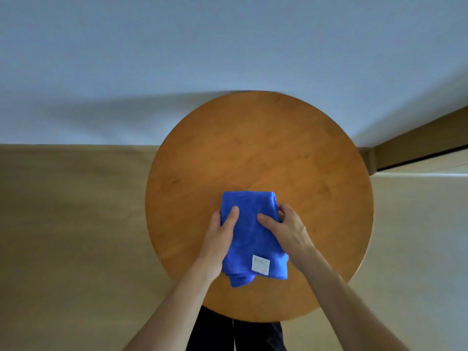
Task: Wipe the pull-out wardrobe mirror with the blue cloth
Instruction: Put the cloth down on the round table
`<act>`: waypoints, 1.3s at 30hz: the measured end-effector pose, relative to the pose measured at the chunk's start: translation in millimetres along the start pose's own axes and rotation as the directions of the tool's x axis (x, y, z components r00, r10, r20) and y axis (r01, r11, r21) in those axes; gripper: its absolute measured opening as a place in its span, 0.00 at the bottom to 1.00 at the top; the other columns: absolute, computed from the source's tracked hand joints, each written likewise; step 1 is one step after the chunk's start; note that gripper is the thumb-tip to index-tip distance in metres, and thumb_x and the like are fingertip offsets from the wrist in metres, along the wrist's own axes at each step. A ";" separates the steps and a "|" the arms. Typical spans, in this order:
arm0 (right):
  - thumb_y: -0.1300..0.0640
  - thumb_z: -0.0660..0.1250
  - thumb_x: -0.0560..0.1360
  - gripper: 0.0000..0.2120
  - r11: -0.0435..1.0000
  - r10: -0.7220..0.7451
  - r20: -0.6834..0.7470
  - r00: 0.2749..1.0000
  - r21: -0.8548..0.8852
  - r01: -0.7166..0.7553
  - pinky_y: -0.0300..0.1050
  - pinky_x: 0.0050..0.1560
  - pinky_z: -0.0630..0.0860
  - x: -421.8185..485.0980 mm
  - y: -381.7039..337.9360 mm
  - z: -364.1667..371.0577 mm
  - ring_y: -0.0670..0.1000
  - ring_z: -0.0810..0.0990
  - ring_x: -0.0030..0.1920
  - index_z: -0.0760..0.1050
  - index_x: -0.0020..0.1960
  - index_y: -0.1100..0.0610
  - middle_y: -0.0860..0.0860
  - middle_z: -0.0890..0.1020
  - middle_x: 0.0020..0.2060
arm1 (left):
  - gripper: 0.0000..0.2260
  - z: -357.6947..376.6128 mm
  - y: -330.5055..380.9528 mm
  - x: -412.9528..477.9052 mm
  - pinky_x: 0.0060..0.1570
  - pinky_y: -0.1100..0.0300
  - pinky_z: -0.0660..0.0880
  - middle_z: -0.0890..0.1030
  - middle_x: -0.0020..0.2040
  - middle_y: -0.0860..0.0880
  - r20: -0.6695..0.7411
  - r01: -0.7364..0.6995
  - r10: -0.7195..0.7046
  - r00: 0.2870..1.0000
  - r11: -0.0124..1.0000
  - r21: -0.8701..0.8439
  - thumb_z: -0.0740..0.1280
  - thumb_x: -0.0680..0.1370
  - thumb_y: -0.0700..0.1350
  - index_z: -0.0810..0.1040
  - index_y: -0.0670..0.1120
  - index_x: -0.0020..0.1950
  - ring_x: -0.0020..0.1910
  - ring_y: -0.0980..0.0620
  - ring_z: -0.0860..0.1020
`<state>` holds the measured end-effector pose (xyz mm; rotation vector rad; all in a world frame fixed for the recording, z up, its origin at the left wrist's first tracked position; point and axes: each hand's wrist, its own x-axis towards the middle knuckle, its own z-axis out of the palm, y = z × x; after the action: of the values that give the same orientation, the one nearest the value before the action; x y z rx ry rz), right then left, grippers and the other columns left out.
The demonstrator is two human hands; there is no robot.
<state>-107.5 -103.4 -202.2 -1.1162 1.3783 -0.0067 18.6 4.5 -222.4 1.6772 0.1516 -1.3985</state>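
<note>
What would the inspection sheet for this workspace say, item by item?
Surface: round wooden table, bare apart from the cloth.
Job's things: blue cloth, folded, over the table's near half, white label facing up; wardrobe mirror not in view.
Clutter: nothing seen.
Hands: left hand grips the cloth's left edge, thumb on top; right hand grips its right edge, thumb on top.
Cables: nothing seen.
Surroundings: pale wall behind, tan floor below.

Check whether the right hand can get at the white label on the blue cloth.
Probably yes: the white label lies uncovered near the right hand, though that hand now grips the blue cloth.
</note>
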 end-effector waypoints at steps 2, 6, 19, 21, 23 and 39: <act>0.49 0.74 0.71 0.15 0.996 -0.055 0.087 0.995 0.075 0.048 0.61 0.50 0.82 -3.0 -4.4 -1.2 0.54 0.86 0.47 0.76 0.55 0.51 0.54 0.85 0.48 | 0.26 -6.0 -0.5 4.8 0.39 0.59 0.82 0.88 0.51 0.52 0.030 0.045 -0.042 0.999 0.995 -0.088 0.60 0.76 0.72 0.86 0.55 0.53 0.49 0.53 0.87; 0.53 0.72 0.74 0.15 0.951 -0.167 0.311 0.936 0.303 0.069 0.65 0.55 0.80 -16.4 -23.1 -6.1 0.64 0.84 0.54 0.77 0.59 0.56 0.61 0.83 0.54 | 0.31 -13.1 8.6 8.1 0.63 0.49 0.77 0.86 0.60 0.49 0.098 0.127 -0.106 0.989 0.962 -0.240 0.53 0.79 0.73 0.84 0.54 0.62 0.62 0.50 0.82; 0.52 0.70 0.76 0.07 0.983 -0.137 0.027 0.990 0.126 0.133 0.63 0.53 0.81 -16.6 -23.7 -37.2 0.57 0.85 0.50 0.79 0.52 0.53 0.55 0.85 0.49 | 0.15 -12.1 34.8 1.9 0.51 0.52 0.81 0.87 0.54 0.49 -0.053 -0.140 0.135 0.989 0.982 -0.130 0.73 0.77 0.57 0.84 0.48 0.57 0.54 0.49 0.86; 0.51 0.70 0.76 0.07 0.990 -0.134 -0.021 0.991 0.037 0.135 0.60 0.50 0.82 -15.2 -18.9 -35.5 0.55 0.85 0.47 0.78 0.50 0.52 0.54 0.85 0.46 | 0.13 -15.2 31.1 0.0 0.48 0.56 0.80 0.88 0.53 0.50 -0.065 -0.167 0.162 0.985 0.981 -0.097 0.75 0.77 0.52 0.84 0.47 0.57 0.54 0.50 0.86; 0.49 0.70 0.75 0.07 0.989 -0.145 -0.061 0.988 -0.008 0.145 0.55 0.46 0.83 -11.3 -14.4 -34.3 0.53 0.85 0.44 0.77 0.49 0.51 0.52 0.84 0.44 | 0.12 -16.2 28.8 0.7 0.47 0.57 0.80 0.87 0.54 0.50 -0.047 -0.205 0.202 0.978 0.976 -0.076 0.76 0.77 0.50 0.83 0.48 0.58 0.54 0.51 0.86; 0.46 0.70 0.75 0.21 0.857 -0.223 -0.309 0.925 -0.513 0.035 0.45 0.50 0.67 27.9 24.7 -16.9 0.50 0.66 0.60 0.71 0.64 0.51 0.48 0.69 0.58 | 0.20 -12.5 -0.4 26.8 0.53 0.56 0.75 0.73 0.58 0.51 -0.304 -0.186 0.462 0.833 0.752 0.633 0.76 0.75 0.48 0.74 0.47 0.63 0.52 0.51 0.75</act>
<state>-127.2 -117.3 -235.2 -1.7130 1.6804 0.0541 36.6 1.7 -245.6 2.3863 -0.3560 -0.7910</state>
